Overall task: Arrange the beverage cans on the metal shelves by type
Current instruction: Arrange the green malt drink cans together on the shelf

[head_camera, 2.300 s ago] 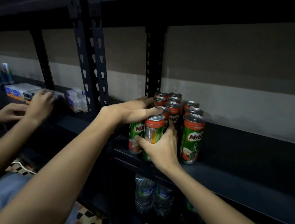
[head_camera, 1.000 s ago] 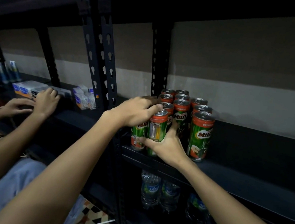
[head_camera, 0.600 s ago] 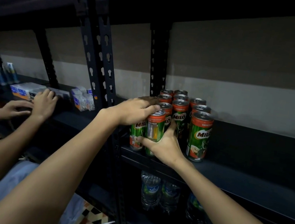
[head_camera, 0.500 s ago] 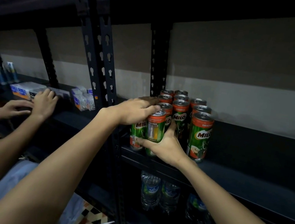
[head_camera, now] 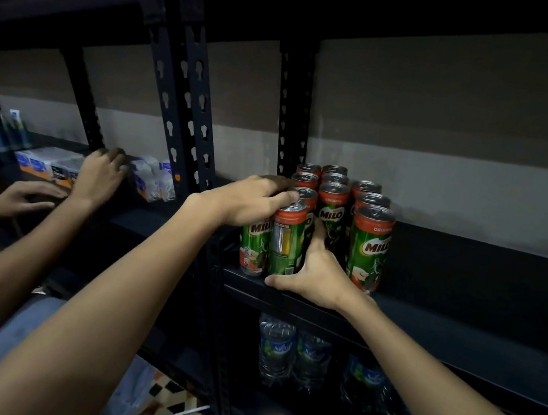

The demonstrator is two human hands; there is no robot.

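Note:
Several green Milo cans with orange tops stand in rows on the dark metal shelf [head_camera: 459, 319]. The front can [head_camera: 286, 240] shows its label's back. My right hand [head_camera: 317, 274] cups this can low down, thumb under its base at the shelf edge, fingers behind it. My left hand [head_camera: 256, 201] lies over the tops of the left row, fingertips on the front can's rim, above a Milo can [head_camera: 254, 246] at the left. Another Milo can [head_camera: 369, 246] stands apart at the front right.
Another person's two hands [head_camera: 96, 178] rest on the neighbouring shelf at the left among small white boxes [head_camera: 152, 178]. A perforated black upright [head_camera: 183, 92] divides the bays. Water bottles [head_camera: 277, 349] stand on the shelf below. The shelf stretches bare to the right of the cans.
My hands have stayed on the front can and left row. The right hand has slid lower on the can, its thumb now at the shelf edge. The other person's hand shifted slightly right.

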